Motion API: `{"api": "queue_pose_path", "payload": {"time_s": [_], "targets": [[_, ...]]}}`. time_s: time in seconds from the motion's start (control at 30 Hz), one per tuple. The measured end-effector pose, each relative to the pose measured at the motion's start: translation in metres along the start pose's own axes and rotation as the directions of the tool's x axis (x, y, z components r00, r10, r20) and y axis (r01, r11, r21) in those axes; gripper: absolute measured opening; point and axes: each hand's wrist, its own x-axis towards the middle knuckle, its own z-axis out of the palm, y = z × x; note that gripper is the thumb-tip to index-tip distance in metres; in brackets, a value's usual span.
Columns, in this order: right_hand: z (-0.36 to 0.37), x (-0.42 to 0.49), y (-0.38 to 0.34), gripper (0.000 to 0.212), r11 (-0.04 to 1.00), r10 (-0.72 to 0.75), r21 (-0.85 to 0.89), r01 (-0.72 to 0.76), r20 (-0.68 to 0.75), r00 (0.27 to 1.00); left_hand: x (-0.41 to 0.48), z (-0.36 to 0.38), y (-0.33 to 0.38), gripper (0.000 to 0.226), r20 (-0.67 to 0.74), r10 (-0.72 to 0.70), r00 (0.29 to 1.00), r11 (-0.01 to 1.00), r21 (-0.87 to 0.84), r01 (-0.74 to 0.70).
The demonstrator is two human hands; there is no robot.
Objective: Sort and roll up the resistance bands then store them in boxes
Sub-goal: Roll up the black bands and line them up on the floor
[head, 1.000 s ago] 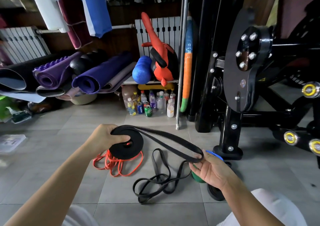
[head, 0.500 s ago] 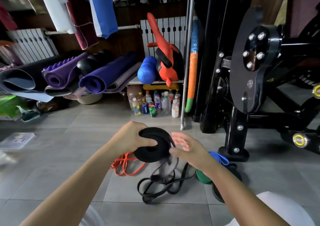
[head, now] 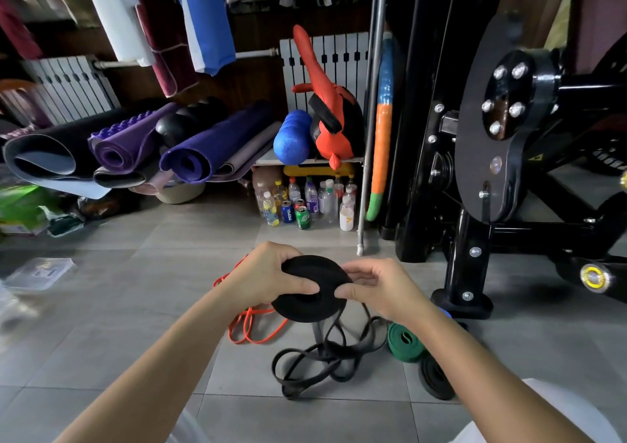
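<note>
Head camera: orange band (head: 252,327) loose on the tiles at left, left hand (head: 268,278) gripping the black band roll (head: 312,302) mid-air, thumb on its face — right hand (head: 376,288) pinching the roll's right edge, unrolled tail (head: 307,363) dangling to the floor — green roll (head: 405,342) lying near right.

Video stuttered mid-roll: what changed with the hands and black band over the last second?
The right hand, which held a stretch of the band out to the right, came in and now pinches the edge of the black roll; that stretch hangs slack. The left hand still grips the roll. The orange band, green roll and loose black loops stayed put.
</note>
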Motion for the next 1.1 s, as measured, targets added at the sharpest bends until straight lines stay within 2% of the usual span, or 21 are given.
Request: {"api": "queue_pose_path", "payload": {"time_s": [0.17,0.37,0.43,0.53,0.6,0.67,0.7,0.8,0.9,1.0,1.03,1.1], "targets": [[0.005,-0.011,0.019,0.038,0.983,0.054,0.179,-0.050,-0.019,0.998,-0.003,0.004,-0.009,0.023,-0.038,-0.054,0.998,0.950,-0.308,0.039],[0.006,-0.017,0.024,0.033,0.962,0.017,0.273,0.015,-0.116,0.993,-0.006,0.024,-0.015,0.048,0.000,-0.110,0.994,0.741,-0.666,0.082],[0.007,-0.019,0.025,0.030,0.947,0.032,0.320,0.011,-0.128,0.991,-0.006,0.031,-0.016,0.050,0.016,-0.139,0.990,0.687,-0.719,0.108],[0.007,-0.020,0.024,0.027,0.940,0.068,0.340,-0.020,-0.131,0.989,-0.006,0.033,-0.017,0.049,0.042,-0.116,0.992,0.696,-0.709,0.112],[0.003,-0.019,0.021,0.026,0.951,0.080,0.307,-0.039,-0.123,0.989,-0.004,0.028,-0.017,0.045,0.058,-0.063,0.996,0.806,-0.586,0.085],[-0.001,-0.018,0.018,0.025,0.971,0.089,0.232,-0.062,-0.106,0.990,0.000,0.019,-0.014,0.035,0.056,0.008,0.998,0.950,-0.311,0.010],[-0.003,-0.017,0.016,0.025,0.980,0.091,0.188,-0.071,-0.099,0.991,0.002,0.015,-0.012,0.033,0.068,0.042,0.997,0.982,-0.185,-0.029],[-0.004,-0.012,0.009,0.028,0.997,0.060,-0.047,-0.063,-0.054,0.997,0.007,0.010,0.002,0.037,0.157,0.088,0.984,0.979,0.171,-0.114],[0.001,-0.010,-0.001,0.027,0.973,0.020,-0.232,-0.010,0.044,0.999,0.011,0.016,0.017,0.034,0.248,0.084,0.965,0.854,0.481,-0.198],[0.002,-0.011,-0.006,0.025,0.957,0.009,-0.288,0.016,0.087,0.996,0.013,0.021,0.022,0.026,0.272,0.086,0.959,0.761,0.603,-0.239],[0.001,-0.011,-0.006,0.026,0.966,0.005,-0.258,0.013,0.070,0.998,0.014,0.021,0.020,0.025,0.261,0.093,0.961,0.771,0.592,-0.236],[-0.003,-0.015,-0.003,0.030,0.986,0.001,-0.164,0.002,0.017,1.000,0.015,0.017,0.014,0.021,0.220,0.089,0.971,0.870,0.457,-0.183]]}}
